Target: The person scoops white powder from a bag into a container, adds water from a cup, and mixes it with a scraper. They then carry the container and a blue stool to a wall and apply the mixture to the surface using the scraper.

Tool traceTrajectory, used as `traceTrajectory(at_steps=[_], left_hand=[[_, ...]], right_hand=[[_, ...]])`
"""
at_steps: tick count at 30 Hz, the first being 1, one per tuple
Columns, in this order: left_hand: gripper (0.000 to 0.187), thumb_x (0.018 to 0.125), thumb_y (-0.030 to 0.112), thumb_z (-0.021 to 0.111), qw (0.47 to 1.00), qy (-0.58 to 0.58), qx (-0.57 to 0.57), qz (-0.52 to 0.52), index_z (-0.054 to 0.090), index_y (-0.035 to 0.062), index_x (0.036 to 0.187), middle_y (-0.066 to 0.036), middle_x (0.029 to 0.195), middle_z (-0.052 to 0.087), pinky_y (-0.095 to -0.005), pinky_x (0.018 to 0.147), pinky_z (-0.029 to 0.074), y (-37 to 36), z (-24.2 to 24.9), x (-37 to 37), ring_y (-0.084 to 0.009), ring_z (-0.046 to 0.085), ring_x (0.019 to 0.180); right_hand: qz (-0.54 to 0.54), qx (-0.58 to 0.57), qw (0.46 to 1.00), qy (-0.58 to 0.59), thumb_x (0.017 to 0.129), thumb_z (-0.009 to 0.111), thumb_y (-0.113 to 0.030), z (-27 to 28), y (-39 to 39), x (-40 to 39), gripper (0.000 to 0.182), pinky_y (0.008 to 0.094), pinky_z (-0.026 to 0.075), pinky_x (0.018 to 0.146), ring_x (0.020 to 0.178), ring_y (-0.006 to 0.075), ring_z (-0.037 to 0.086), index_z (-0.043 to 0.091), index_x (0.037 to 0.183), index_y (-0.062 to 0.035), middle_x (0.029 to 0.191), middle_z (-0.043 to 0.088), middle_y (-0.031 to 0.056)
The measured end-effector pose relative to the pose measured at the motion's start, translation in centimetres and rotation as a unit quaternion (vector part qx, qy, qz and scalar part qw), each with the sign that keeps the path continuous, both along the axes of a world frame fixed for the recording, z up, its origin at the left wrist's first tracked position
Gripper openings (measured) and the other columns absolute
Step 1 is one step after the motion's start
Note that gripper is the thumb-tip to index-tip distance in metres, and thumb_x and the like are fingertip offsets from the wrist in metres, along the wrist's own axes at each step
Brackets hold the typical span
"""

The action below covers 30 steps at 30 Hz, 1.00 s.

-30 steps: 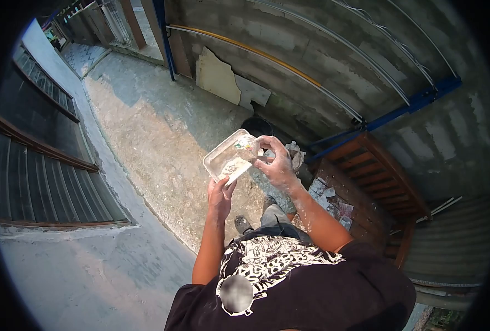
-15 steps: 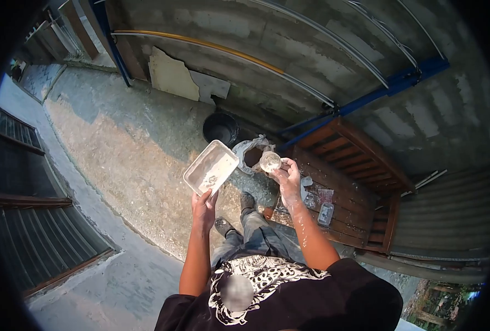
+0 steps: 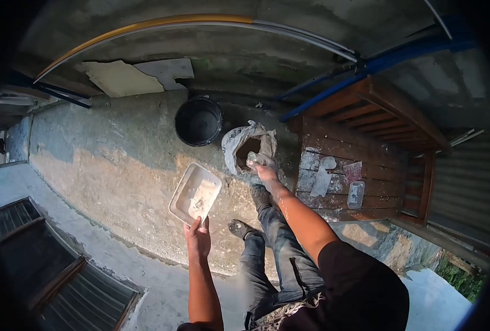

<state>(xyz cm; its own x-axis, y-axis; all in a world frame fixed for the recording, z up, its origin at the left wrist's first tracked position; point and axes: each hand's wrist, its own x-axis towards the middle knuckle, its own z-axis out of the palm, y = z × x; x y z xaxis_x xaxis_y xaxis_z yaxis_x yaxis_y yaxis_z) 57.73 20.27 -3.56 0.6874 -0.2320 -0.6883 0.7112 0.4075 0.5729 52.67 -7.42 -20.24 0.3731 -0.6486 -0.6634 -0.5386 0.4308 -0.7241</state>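
Note:
My left hand [image 3: 198,238] grips the near edge of a white rectangular plastic tub [image 3: 181,190], which has pale powdery residue inside. My right hand [image 3: 267,170] is closed around a small clear cup [image 3: 252,159], partly hidden by the fingers. This cup is at the mouth of an open white sack [image 3: 232,144], whose inside looks dark brown. White dust marks my right hand and forearm. To the left of the sack, a round black bucket [image 3: 199,124] stands on the concrete floor.
A wooden bench [image 3: 333,143] stands at the right, splashed with white; a clear rectangular container [image 3: 356,195] lies on it. Broken board pieces [image 3: 123,80] lean on the block wall. A blue metal frame [image 3: 333,99] runs along the wall. A barred window [image 3: 62,265] is at the lower left.
My right hand has lowered the cup from beside the sack to its mouth. My left hand still holds the tub, now lower. The view has shifted, bringing the bench more fully into sight.

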Motion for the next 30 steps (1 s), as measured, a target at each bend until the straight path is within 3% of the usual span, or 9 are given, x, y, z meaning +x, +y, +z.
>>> traceTrajectory(at_steps=[1,3,4,6,13,17,19,21,30], left_hand=[[0.056,0.088,0.003,0.067,1.000,-0.009,0.013,0.009,0.044,-0.0002,0.140,-0.013,0.138,0.055,-0.0305,0.108,0.046,-0.2,-1.0,0.5,-0.0226,0.056,0.126],[0.054,0.091,-0.001,0.064,0.999,0.005,0.009,0.034,0.041,0.0010,0.140,-0.014,0.134,0.056,-0.0333,0.103,0.052,-0.7,-3.8,1.3,-0.0235,0.060,0.121],[0.054,0.091,-0.001,0.064,0.999,0.004,0.008,0.037,0.041,0.0007,0.139,-0.014,0.134,0.056,-0.0333,0.103,0.051,-1.0,-5.1,1.6,-0.0233,0.060,0.120],[0.053,0.091,0.000,0.064,0.998,0.000,0.016,0.053,0.041,-0.0004,0.139,-0.013,0.134,0.056,-0.0334,0.105,0.050,-1.7,-7.3,2.0,-0.0233,0.060,0.120],[0.060,0.089,-0.001,0.067,0.995,0.019,0.029,0.089,0.038,-0.0001,0.141,-0.015,0.137,0.053,-0.0363,0.107,0.049,-2.0,-13.9,2.5,-0.0244,0.058,0.123],[0.063,0.088,-0.002,0.067,0.992,0.032,0.055,0.110,0.036,0.0005,0.143,-0.016,0.137,0.052,-0.0383,0.108,0.048,-2.2,-15.3,3.2,-0.0258,0.057,0.123],[0.055,0.089,0.004,0.067,0.992,0.020,0.084,0.089,0.042,0.0004,0.137,-0.014,0.133,0.055,-0.0323,0.104,0.048,-2.1,-15.8,3.6,-0.0228,0.058,0.120],[0.057,0.088,0.003,0.068,0.990,0.030,0.094,0.098,0.041,0.0007,0.138,-0.015,0.134,0.055,-0.0333,0.105,0.048,-1.5,-16.5,3.6,-0.0235,0.058,0.122],[0.056,0.087,0.003,0.069,0.988,0.039,0.100,0.109,0.043,0.0003,0.135,-0.013,0.133,0.056,-0.0333,0.104,0.049,-0.6,-17.3,3.8,-0.0229,0.059,0.121]], right_hand=[[0.056,-0.087,0.994,-0.014,0.077,0.082,-0.026,-4.5,-0.2,0.7,0.064,0.0344,0.052,0.092,0.104,0.0261,0.067,0.061,0.133,-0.0021,0.117,0.069,0.0155],[0.114,-0.136,0.984,0.006,0.079,0.080,-0.030,-10.9,-0.9,3.0,0.062,0.0388,0.048,0.103,0.119,0.0319,0.062,0.063,0.130,-0.0001,0.126,0.066,0.0200],[0.126,-0.128,0.984,0.013,0.079,0.080,-0.030,-13.2,-1.1,3.9,0.062,0.0388,0.048,0.103,0.119,0.0319,0.062,0.063,0.130,-0.0001,0.126,0.066,0.0200],[0.227,-0.214,0.923,0.226,0.082,0.076,-0.030,-16.6,-1.0,6.2,0.054,0.0324,0.050,0.096,0.112,0.0283,0.065,0.065,0.126,-0.0019,0.122,0.068,0.0176],[0.235,-0.193,0.935,0.185,0.082,0.075,-0.028,-27.4,-2.0,11.3,0.053,0.0325,0.051,0.094,0.109,0.0274,0.065,0.064,0.127,-0.0021,0.120,0.067,0.0171],[0.232,-0.175,0.942,0.166,0.083,0.074,-0.027,-31.6,-0.2,10.2,0.052,0.0326,0.052,0.093,0.108,0.0268,0.065,0.063,0.127,-0.0022,0.119,0.067,0.0167],[0.224,-0.165,0.948,0.157,0.083,0.074,-0.026,-32.2,2.0,6.8,0.052,0.0327,0.052,0.092,0.107,0.0265,0.065,0.062,0.128,-0.0023,0.118,0.067,0.0166],[0.214,-0.152,0.954,0.142,0.083,0.074,-0.025,-34.2,4.5,10.1,0.051,0.0327,0.053,0.091,0.106,0.0262,0.065,0.062,0.128,-0.0024,0.117,0.067,0.0164],[0.177,-0.139,0.969,0.102,0.084,0.073,-0.022,-36.5,2.8,8.8,0.050,0.0329,0.054,0.088,0.103,0.0249,0.065,0.060,0.129,-0.0027,0.114,0.066,0.0156]])
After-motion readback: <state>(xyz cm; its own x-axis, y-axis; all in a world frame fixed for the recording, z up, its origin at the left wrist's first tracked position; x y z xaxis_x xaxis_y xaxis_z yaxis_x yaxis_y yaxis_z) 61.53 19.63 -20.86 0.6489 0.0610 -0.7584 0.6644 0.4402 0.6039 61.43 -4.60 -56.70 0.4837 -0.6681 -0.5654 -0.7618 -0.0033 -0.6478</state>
